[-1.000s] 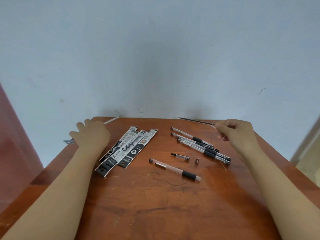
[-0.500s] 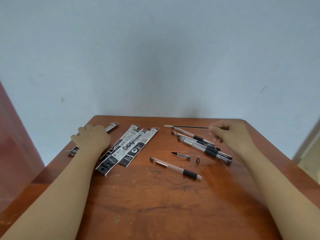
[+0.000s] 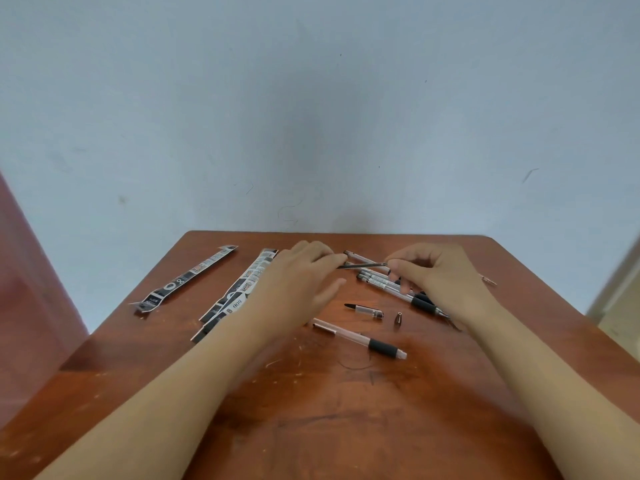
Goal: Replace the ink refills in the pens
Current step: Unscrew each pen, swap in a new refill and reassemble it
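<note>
Both hands hold a thin dark ink refill (image 3: 363, 264) above the far part of the table. My left hand (image 3: 301, 278) pinches its left end, and my right hand (image 3: 436, 271) pinches its right end. Under my right hand lies a bunch of clear pens with black grips (image 3: 391, 287). An open pen barrel with a black grip (image 3: 360, 337) lies nearer me. Beside it rest a clear pen cap (image 3: 367, 310) and a small metal tip (image 3: 398, 318).
A stack of black-and-white refill packets (image 3: 239, 292) lies partly under my left forearm. One empty packet (image 3: 187, 277) lies apart at the far left of the wooden table (image 3: 329, 410). A small scrap (image 3: 487, 280) sits right of my right hand. A pale wall stands behind.
My left hand let go of the packet at the far left and came across to the refill's left end. My right hand brought the refill lower and toward the middle.
</note>
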Tool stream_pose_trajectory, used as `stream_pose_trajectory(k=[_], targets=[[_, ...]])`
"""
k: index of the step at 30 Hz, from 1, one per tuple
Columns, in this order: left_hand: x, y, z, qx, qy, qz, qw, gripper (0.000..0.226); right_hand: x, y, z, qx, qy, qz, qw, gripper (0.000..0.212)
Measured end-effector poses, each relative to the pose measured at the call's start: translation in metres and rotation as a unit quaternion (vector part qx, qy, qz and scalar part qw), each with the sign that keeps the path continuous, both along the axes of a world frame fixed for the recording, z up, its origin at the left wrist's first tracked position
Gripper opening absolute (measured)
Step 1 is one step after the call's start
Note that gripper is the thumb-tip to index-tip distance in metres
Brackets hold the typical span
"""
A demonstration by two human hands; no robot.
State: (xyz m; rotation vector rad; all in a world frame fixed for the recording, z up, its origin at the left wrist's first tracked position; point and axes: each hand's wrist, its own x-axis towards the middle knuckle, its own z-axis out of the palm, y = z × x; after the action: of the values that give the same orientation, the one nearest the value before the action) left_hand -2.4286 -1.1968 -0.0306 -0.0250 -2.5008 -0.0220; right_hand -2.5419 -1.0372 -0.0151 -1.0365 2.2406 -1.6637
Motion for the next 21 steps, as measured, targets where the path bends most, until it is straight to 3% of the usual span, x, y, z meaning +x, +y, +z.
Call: stream_pose_trajectory(k=[14, 21], targets=[[0.000, 0.009, 0.000, 0.107, -0.011, -0.029, 0.994, 0.027, -0.003, 0.006, 0.006, -0.009, -0.038, 0.038, 0.999, 0.019], [0.004, 0.012, 0.007, 0.161, -0.071, -0.026, 0.984, 0.024, -0.003, 0.008, 0.007, 0.017, -0.008, 0.074, 0.997, 0.020]])
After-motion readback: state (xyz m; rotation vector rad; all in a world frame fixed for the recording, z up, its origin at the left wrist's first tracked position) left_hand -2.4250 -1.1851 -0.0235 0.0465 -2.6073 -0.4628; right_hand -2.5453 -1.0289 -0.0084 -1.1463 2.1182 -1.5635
